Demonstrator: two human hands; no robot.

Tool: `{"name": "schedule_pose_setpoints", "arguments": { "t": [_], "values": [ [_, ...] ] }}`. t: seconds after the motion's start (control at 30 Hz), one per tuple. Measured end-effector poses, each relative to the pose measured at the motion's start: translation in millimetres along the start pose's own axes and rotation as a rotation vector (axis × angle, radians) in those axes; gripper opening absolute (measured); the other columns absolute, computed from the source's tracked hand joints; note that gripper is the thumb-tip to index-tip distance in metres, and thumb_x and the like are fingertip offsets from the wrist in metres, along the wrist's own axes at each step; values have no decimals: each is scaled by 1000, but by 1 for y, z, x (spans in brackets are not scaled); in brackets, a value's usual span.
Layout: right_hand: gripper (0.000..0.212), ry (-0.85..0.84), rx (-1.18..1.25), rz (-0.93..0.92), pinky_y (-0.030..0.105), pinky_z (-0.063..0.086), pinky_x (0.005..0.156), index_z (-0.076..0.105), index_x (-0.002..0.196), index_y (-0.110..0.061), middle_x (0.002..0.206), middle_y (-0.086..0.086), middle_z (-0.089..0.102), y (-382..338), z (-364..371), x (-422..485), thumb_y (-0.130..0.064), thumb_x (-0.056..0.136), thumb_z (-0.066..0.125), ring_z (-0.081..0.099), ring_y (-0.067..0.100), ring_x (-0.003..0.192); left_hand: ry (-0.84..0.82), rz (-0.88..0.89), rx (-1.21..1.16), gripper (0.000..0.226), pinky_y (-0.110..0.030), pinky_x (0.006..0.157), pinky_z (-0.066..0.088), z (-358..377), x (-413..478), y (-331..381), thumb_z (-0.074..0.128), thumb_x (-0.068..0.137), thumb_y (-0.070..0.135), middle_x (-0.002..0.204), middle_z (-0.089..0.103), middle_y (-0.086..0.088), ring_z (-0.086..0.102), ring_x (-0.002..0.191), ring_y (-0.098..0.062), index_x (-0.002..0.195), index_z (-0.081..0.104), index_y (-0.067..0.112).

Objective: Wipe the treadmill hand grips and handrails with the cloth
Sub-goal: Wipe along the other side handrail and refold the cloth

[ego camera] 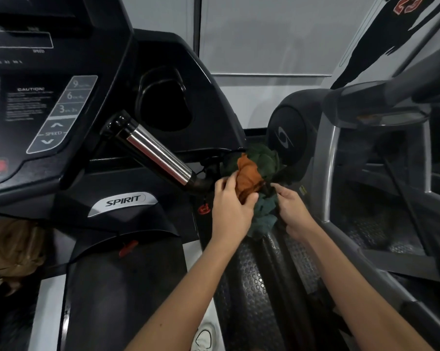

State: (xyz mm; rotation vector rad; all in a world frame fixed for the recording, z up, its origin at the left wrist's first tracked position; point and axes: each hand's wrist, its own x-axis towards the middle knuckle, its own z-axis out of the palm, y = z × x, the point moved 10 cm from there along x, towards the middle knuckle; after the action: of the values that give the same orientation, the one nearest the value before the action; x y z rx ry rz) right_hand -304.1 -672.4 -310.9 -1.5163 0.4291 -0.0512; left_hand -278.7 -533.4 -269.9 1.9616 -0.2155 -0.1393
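Observation:
A bunched cloth, dark green with an orange part, lies at the front end of the treadmill's right handrail, a black dimpled bar running toward me. My left hand grips the orange part of the cloth from the left. My right hand pinches the green folds on the right side. The chrome hand grip slants up to the left from a black elbow just left of the cloth; neither hand touches it.
The black console with speed buttons and a red stop button fills the upper left, with a cup holder beside it. A second grey machine stands close on the right. The belt lies below left.

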Motion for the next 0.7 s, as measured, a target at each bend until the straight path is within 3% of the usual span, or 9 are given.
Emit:
{"name": "schedule_pose_setpoints", "arguments": {
  "t": [0.07,0.17,0.4,0.47,0.6,0.7],
  "values": [
    [18,-14,-3,-4,26,56,72,66,93,-15,78,-3,74,0,0,0,-9,93,50,69,11,74,54,28,9,40,-17,90,38,-6,-5,0,65,86,21,119,49,0,52,109,-16,123,55,10],
    [20,-3,-3,-6,24,55,72,67,90,-16,78,-3,73,-1,1,0,-8,93,49,69,11,75,74,53,43,29,-17,84,37,-5,-3,3,61,89,17,112,49,-2,54,101,-17,115,58,6],
    [35,19,-44,-35,32,44,98,64,101,-14,112,12,64,-1,1,2,6,93,36,59,22,108,48,43,42,41,-22,100,33,-4,38,11,56,91,16,130,40,-9,48,116,-23,129,49,4],
    [34,18,-34,-30,28,48,94,64,99,-16,109,9,65,0,1,2,4,94,36,61,18,103,39,44,39,42,-19,97,33,-4,36,10,58,90,18,128,41,-7,48,115,-21,130,50,5],
    [34,32,-39,-16,25,52,83,63,93,-16,90,0,70,2,-2,2,1,97,34,65,12,87,56,132,145,20,-25,90,42,-8,12,16,55,90,8,118,47,-7,53,103,-22,107,58,-1],
    [29,74,-41,0,29,55,72,63,84,-10,74,1,72,3,-6,1,0,96,39,66,17,74,-16,252,357,36,-30,93,43,7,6,32,47,89,-3,129,40,-9,43,115,-24,125,50,0]
  ]
}}
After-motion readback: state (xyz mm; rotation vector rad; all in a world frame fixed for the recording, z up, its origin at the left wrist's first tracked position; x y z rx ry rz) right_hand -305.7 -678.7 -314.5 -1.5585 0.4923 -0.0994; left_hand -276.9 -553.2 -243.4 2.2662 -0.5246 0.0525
